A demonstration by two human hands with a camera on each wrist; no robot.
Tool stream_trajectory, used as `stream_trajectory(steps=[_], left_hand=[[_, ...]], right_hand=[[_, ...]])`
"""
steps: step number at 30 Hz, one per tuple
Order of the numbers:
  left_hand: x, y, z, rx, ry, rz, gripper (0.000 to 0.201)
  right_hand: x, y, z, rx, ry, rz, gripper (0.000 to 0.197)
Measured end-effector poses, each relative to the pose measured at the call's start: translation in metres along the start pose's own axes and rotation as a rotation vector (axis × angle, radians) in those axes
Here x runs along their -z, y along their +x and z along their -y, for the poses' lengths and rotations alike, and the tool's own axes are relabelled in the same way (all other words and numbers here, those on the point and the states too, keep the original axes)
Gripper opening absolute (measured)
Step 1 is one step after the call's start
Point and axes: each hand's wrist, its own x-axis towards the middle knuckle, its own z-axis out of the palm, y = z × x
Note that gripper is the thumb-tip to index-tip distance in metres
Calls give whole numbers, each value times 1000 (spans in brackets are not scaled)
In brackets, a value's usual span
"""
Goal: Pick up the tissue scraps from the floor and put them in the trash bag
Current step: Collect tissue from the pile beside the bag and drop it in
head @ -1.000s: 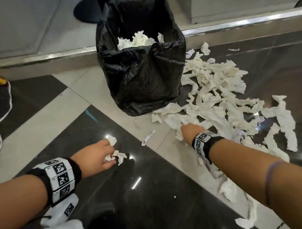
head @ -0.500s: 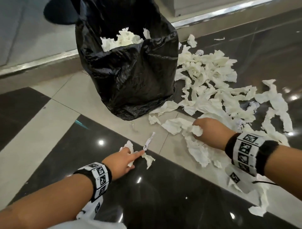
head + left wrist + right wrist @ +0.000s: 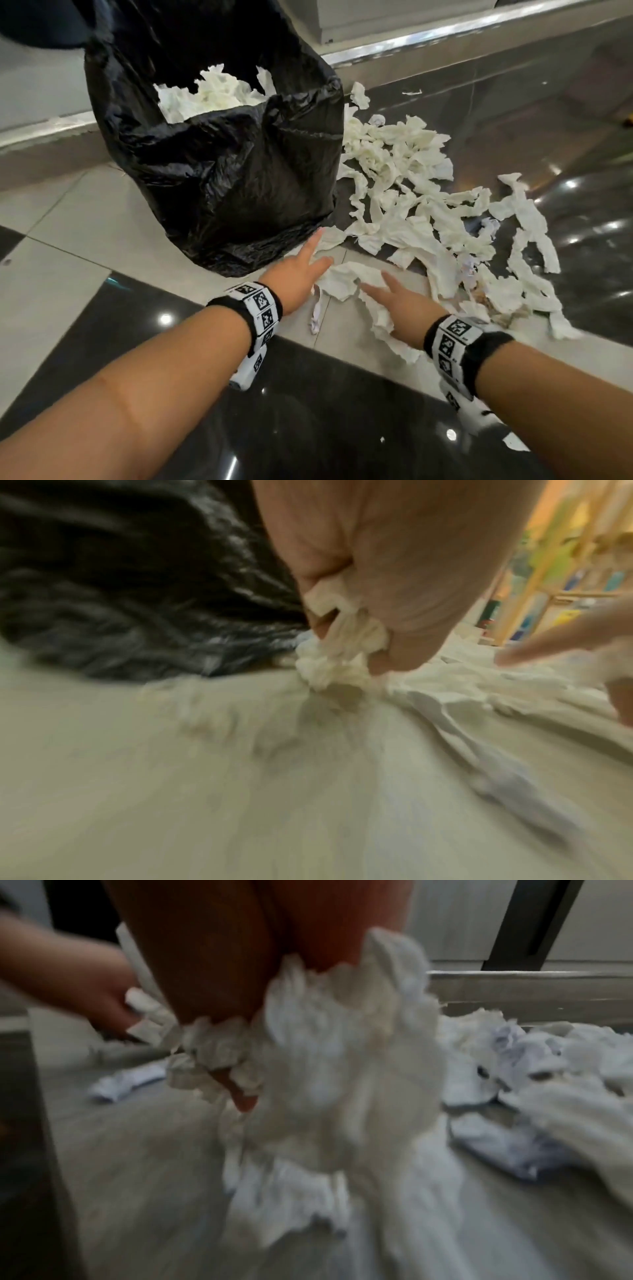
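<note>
A black trash bag point(image 3: 222, 178) stands open on the floor, with white tissue point(image 3: 212, 92) inside it. Many tissue scraps point(image 3: 411, 192) lie spread to its right. My left hand point(image 3: 301, 270) is at the bag's base, index finger stretched forward; the blurred left wrist view shows it pinching a crumpled scrap point(image 3: 329, 664). Close beside it, my right hand point(image 3: 390, 294) lies on a clump of scraps point(image 3: 346, 277). In the right wrist view its fingers are bunched round a big tissue wad point(image 3: 342, 1074).
A thin twisted scrap point(image 3: 315, 315) lies on the pale tile point(image 3: 68, 274) just below my left hand. Glossy black tile point(image 3: 308, 411) lies under my forearms. A metal-edged step point(image 3: 445, 37) runs along the back. More scraps point(image 3: 561, 329) trail off to the right.
My left hand has moved forward and right off the dark tile to the bag's base, meeting my right hand. The right hand has slid left, gathering scraps on the pale tile.
</note>
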Motion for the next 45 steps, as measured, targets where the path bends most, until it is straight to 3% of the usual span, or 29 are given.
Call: stream_trajectory(steps=[2, 4, 7, 9, 11, 13, 16, 19, 21, 25, 27, 30, 31, 32, 35, 37, 39, 41, 45], left_hand=[[-1, 22, 7, -27, 23, 83, 87], [-9, 29, 14, -1, -37, 178, 90], [-22, 14, 16, 50, -97, 162, 55], [-26, 0, 16, 52, -89, 171, 32], [-25, -16, 15, 45, -98, 196, 24], [-23, -35, 17, 65, -155, 173, 15], [-19, -62, 25, 162, -271, 72, 11], [-1, -85, 32, 264, -383, -76, 15], [21, -99, 33, 314, -447, -169, 21], [98, -123, 24, 281, -484, -394, 30], [153, -128, 21, 246, -439, -587, 23], [229, -112, 32, 322, -408, -899, 10], [250, -100, 38, 350, -372, -924, 15], [263, -85, 47, 382, -330, -889, 25], [278, -50, 73, 488, -279, -616, 62], [272, -40, 89, 535, -242, -446, 72], [264, -38, 96, 505, -220, -333, 69], [260, -43, 93, 405, -262, -381, 57], [249, -66, 82, 224, -504, -676, 27]], right_hand=[[-20, 6, 14, -7, -51, 39, 87], [-32, 8, 24, 53, -97, 14, 75], [-36, 8, 29, 106, -189, 23, 53], [-29, 10, 26, 67, -126, -50, 29], [-16, 12, 24, 33, -15, -149, 12], [-7, 15, 27, 81, 0, -216, 9], [-3, 15, 43, 218, 65, -227, 29], [-21, 13, 68, 321, -23, -2, 71], [-39, 10, 88, 380, -86, 108, 67], [-61, 8, 93, 551, -421, 98, 40], [-56, 11, 82, 490, -418, 92, 31], [-22, 14, 64, 298, -152, -64, 21], [-1, 13, 59, 251, -7, -181, 15], [21, 9, 57, 210, 151, -306, 9], [95, -3, 55, 143, 434, -690, 4], [138, -16, 56, 174, 453, -855, 11], [175, -29, 58, 205, 458, -994, 28], [207, -39, 63, 214, 467, -1098, 31], [257, -60, 93, 330, 493, -1393, 18]])
